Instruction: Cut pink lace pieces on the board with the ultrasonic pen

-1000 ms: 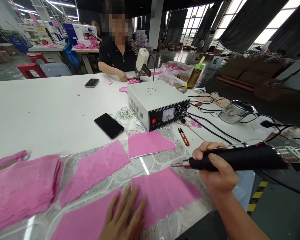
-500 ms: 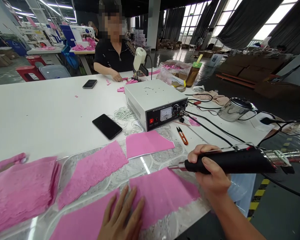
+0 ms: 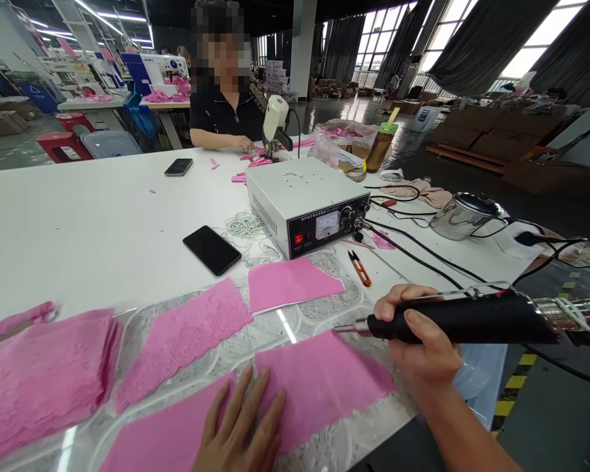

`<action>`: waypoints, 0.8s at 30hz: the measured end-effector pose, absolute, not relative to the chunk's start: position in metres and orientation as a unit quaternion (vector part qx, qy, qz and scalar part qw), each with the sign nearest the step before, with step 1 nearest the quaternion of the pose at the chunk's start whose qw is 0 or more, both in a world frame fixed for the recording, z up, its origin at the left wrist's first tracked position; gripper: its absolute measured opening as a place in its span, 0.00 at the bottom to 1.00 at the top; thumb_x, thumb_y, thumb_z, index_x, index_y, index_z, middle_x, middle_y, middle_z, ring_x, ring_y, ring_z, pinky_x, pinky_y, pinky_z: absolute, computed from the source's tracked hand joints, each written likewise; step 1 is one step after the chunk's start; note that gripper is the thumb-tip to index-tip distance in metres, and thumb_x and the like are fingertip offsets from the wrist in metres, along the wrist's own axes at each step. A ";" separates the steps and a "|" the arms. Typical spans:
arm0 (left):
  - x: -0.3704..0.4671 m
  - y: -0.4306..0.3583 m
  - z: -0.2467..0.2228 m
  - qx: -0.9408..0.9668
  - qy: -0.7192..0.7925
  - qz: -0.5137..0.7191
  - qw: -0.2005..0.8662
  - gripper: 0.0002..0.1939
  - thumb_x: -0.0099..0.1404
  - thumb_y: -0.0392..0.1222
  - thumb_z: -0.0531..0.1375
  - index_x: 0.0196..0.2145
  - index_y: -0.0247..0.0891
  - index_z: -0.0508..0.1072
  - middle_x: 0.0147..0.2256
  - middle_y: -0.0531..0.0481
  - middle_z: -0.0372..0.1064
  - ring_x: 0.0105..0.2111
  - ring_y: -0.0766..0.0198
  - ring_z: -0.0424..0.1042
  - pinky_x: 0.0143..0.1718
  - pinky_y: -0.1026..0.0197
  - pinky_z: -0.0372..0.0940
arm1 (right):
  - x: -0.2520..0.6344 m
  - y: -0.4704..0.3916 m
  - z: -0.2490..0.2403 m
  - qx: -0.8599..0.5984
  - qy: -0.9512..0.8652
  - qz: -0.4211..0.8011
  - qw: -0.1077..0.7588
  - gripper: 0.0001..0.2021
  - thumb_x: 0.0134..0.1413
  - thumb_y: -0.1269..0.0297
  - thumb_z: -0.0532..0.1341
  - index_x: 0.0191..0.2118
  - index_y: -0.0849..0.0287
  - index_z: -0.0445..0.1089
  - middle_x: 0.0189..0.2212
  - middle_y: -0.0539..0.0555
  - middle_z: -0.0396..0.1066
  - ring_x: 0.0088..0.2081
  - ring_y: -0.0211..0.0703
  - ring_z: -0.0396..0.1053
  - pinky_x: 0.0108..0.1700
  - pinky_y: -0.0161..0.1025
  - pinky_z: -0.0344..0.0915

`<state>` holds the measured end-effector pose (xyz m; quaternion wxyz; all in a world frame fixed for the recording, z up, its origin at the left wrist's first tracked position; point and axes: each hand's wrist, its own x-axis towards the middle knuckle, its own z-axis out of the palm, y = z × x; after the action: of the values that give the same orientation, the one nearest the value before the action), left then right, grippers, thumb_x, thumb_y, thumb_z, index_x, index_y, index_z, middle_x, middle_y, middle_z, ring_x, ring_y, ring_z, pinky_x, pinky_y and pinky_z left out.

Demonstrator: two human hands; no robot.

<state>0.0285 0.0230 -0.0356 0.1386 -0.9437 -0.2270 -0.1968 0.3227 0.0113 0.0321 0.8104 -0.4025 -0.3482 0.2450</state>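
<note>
My right hand [image 3: 423,334] is wrapped round a black handheld ultrasonic tool [image 3: 476,319] with a thin metal tip. The tip touches or hovers just over the upper edge of a pink fabric piece [image 3: 324,387]; which of the two I cannot tell. My left hand [image 3: 243,423] lies flat with its fingers spread, across that piece and a second pink piece [image 3: 167,432] on its left. Farther up lie a lace-edged pink piece [image 3: 187,337] and a smaller pink piece [image 3: 295,284] over something white. All rest on a clear patterned mat [image 3: 221,364].
A grey power unit [image 3: 307,196] with a meter stands mid-table, cables running right. Near it are a phone [image 3: 211,250], orange thread snips [image 3: 359,269] and tangled thread [image 3: 244,225]. Stacked pink fabric [image 3: 44,380] lies left. A glass pot [image 3: 465,213] stands right. A co-worker [image 3: 226,118] sits opposite.
My right hand and the tool have shifted slightly right, with the tip still at the fabric's upper edge. My left hand stays in place. The co-worker's hand has moved a little right.
</note>
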 end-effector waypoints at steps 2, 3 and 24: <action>0.029 0.023 -0.036 -0.944 -0.227 -0.197 0.138 0.23 0.67 0.34 0.56 0.59 0.42 0.68 0.61 0.43 0.63 0.66 0.48 0.50 0.67 0.46 0.41 | 0.322 0.012 0.031 -0.402 -0.354 0.246 0.808 0.04 0.47 0.66 0.63 0.33 0.55 0.71 0.29 0.49 0.64 0.24 0.37 0.65 0.29 0.39 0.64; 0.029 0.023 -0.036 -0.944 -0.227 -0.196 0.137 0.23 0.67 0.34 0.56 0.59 0.42 0.68 0.61 0.42 0.63 0.67 0.48 0.49 0.67 0.46 0.40 | 0.321 0.012 0.031 -0.403 -0.356 0.247 0.806 0.04 0.47 0.66 0.63 0.33 0.55 0.71 0.29 0.49 0.65 0.24 0.37 0.65 0.29 0.39 0.64; 0.025 0.029 -0.040 -0.950 -0.203 -0.211 0.112 0.23 0.67 0.35 0.57 0.59 0.39 0.68 0.60 0.39 0.63 0.68 0.47 0.43 0.68 0.48 0.36 | 0.337 -0.009 0.042 -0.413 -0.349 0.236 0.808 0.04 0.47 0.66 0.64 0.32 0.56 0.71 0.29 0.50 0.65 0.23 0.36 0.66 0.26 0.37 0.65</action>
<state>0.0252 0.0292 -0.0403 0.1121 -0.9498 -0.2027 -0.2105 0.3371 -0.0089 0.0425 0.8076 -0.4128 -0.3487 0.2362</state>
